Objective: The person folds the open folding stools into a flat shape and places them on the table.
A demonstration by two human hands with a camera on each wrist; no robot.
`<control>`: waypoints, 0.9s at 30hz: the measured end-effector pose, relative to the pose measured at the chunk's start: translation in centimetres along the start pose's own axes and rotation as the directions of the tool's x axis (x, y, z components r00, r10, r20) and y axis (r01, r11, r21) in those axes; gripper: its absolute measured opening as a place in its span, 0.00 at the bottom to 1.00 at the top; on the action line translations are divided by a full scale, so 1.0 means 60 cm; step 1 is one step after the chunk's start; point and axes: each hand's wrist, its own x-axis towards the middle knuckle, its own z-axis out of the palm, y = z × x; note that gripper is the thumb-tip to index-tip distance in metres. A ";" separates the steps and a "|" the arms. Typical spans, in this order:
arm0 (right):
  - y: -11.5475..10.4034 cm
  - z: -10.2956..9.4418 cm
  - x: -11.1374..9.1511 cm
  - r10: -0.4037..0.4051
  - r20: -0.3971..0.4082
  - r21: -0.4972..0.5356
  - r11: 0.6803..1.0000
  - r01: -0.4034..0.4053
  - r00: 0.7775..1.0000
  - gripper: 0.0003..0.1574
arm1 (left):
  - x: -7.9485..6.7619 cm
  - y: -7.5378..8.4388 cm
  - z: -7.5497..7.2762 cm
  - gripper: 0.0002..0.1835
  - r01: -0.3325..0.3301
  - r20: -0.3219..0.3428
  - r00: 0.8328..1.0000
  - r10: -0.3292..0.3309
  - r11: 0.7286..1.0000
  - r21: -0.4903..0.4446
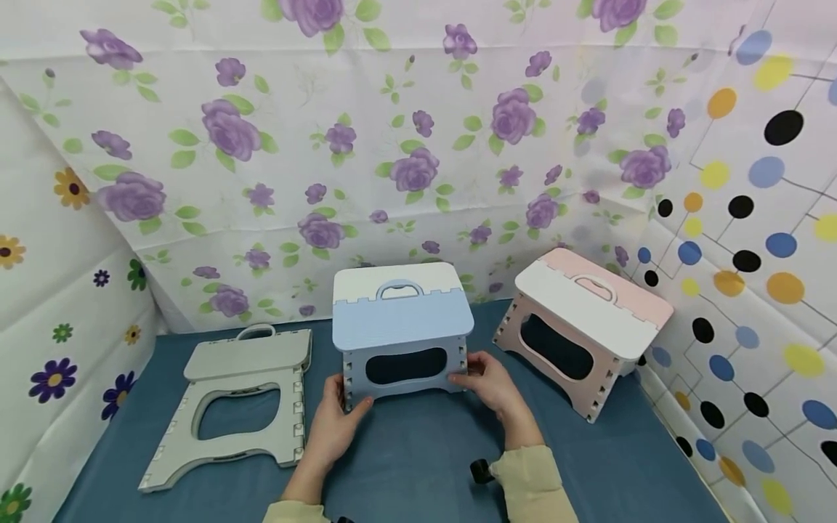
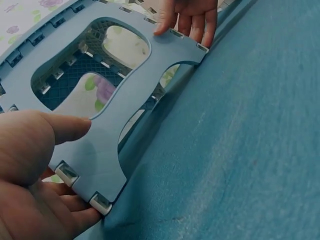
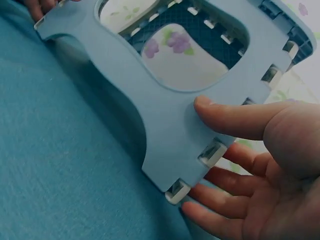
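Note:
A blue and white folding step stool [image 1: 404, 318] stands unfolded in the middle of the table, its carrying handle lying on the top. My left hand [image 1: 335, 425] grips its left side near the foot. In the left wrist view the thumb [image 2: 70, 128] presses on the front panel, with the other fingers around the hinged edge. My right hand [image 1: 495, 388] holds the right side in the same manner. The right wrist view shows its thumb [image 3: 230, 117] on the panel and the fingertips behind the edge, partly hidden.
To the left, a pale grey-green folding stool [image 1: 294, 407] lies folded nearly flat. A pink and white folding stool [image 1: 582, 298] stands unfolded and angled at the right. Blue cloth [image 1: 418, 457] covers the table. A flowered curtain [image 1: 366, 174] hangs behind, and a dotted one [image 1: 752, 290] at right.

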 end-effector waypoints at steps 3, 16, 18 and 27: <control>0.009 -0.002 -0.002 0.017 0.028 -0.005 1.000 -0.017 0.999 0.33 | 0.000 -0.005 -0.001 0.34 -0.026 -0.010 1.000 0.027 0.999 0.044; 0.013 -0.007 -0.007 -0.023 0.115 -0.093 0.995 0.034 0.993 0.30 | 0.006 -0.007 -0.010 0.29 -0.029 -0.063 0.997 0.044 0.974 0.226; 0.013 -0.006 -0.008 -0.029 0.118 -0.090 0.995 0.039 0.993 0.31 | 0.007 -0.008 -0.009 0.28 -0.012 -0.070 0.997 0.029 0.973 0.229; 0.013 -0.005 -0.010 -0.055 0.117 -0.118 0.991 0.069 0.992 0.31 | 0.009 -0.010 -0.004 0.27 0.001 -0.078 0.997 0.016 0.977 0.212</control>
